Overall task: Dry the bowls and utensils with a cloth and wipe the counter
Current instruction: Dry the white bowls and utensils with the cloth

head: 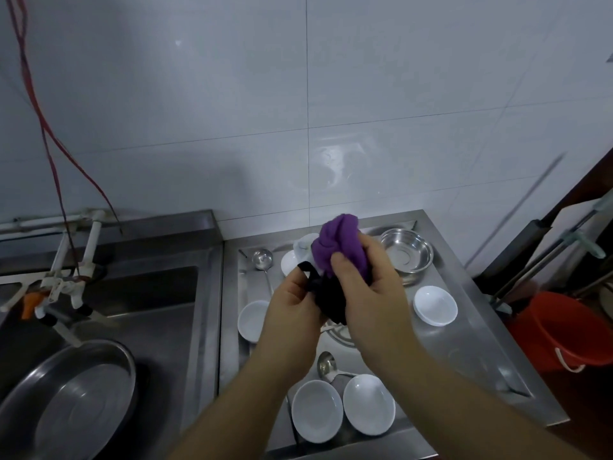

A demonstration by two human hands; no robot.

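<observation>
My right hand (368, 280) grips a bunched purple cloth (338, 249) above the steel counter (471, 330). My left hand (293, 305) holds a black object (326, 298) pressed into the cloth; what it is I cannot tell. Several white bowls lie on the counter: two at the front (316, 416) (369, 404), one on the left (252, 320), one on the right (435, 305). A steel bowl (406, 255) stands at the back right. A steel ladle (262, 259) lies at the back left, and a spoon (326, 361) shows below my hands.
A steel sink (159, 310) lies to the left with a wide steel basin (73, 400) in it and white taps (63, 287) above. An orange bucket (564, 330) stands on the floor at the right. A tiled wall is behind.
</observation>
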